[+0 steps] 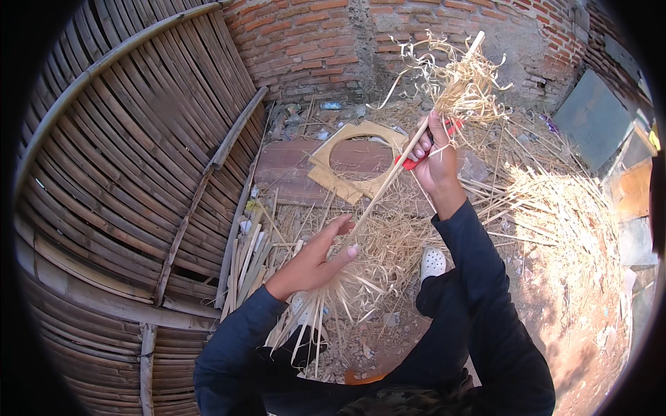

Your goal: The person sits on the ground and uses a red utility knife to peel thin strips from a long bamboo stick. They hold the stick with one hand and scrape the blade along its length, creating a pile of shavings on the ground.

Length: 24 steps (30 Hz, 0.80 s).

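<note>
My right hand [437, 156] is closed around a long pale bamboo stick [388, 182], which slants from upper right to lower left. At its upper end hangs a thick tuft of curled shavings [475, 87]. A red object [409, 163], perhaps a handle, shows under the same fingers; the rest of it is hidden. Near the stick's lower end is my left hand [316, 258], thumb and fingers apart, with the stick passing into the gap between them. Whether they touch it I cannot tell. Loose thin strips [322, 298] fan out below that hand.
A slatted bamboo wall [139, 152] stands on the left, a brick wall [298, 48] at the back. On the ground lie a brown board [284, 163], a yellowish panel [322, 177] with a round hole, and heaps of shavings [555, 208]. A grey sheet [593, 118] leans at right.
</note>
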Tool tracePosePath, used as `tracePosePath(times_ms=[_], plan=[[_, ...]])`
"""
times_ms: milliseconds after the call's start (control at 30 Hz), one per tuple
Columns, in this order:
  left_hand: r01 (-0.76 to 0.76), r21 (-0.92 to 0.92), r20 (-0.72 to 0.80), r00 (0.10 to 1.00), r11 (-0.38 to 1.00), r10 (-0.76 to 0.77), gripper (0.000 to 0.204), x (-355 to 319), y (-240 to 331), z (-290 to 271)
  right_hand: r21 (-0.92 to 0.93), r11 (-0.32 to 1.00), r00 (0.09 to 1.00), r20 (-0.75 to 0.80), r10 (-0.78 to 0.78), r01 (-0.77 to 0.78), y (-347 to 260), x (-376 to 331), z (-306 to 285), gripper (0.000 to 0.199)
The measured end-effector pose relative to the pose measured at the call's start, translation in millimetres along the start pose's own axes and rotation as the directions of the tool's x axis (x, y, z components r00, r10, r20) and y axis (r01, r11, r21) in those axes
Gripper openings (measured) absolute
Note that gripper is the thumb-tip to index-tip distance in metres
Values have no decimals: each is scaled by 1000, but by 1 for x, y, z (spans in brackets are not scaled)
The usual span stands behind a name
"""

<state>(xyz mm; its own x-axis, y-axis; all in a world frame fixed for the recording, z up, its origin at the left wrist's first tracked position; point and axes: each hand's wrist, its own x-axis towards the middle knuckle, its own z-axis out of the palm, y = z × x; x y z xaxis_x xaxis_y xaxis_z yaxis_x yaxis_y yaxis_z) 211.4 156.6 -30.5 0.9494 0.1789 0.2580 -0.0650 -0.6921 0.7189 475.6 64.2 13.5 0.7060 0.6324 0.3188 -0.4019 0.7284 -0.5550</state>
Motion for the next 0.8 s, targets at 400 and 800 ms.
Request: tracePosePath(times_ms=[400, 800], plan=[[428, -470, -5, 873, 772, -488, 39, 15, 46, -2, -375, 875, 951, -153, 268, -306, 0, -9, -12, 38], [498, -506, 18, 822, 704, -569, 44, 17, 57, -56, -934, 292, 949, 264, 171, 207, 55, -70, -16, 47]])
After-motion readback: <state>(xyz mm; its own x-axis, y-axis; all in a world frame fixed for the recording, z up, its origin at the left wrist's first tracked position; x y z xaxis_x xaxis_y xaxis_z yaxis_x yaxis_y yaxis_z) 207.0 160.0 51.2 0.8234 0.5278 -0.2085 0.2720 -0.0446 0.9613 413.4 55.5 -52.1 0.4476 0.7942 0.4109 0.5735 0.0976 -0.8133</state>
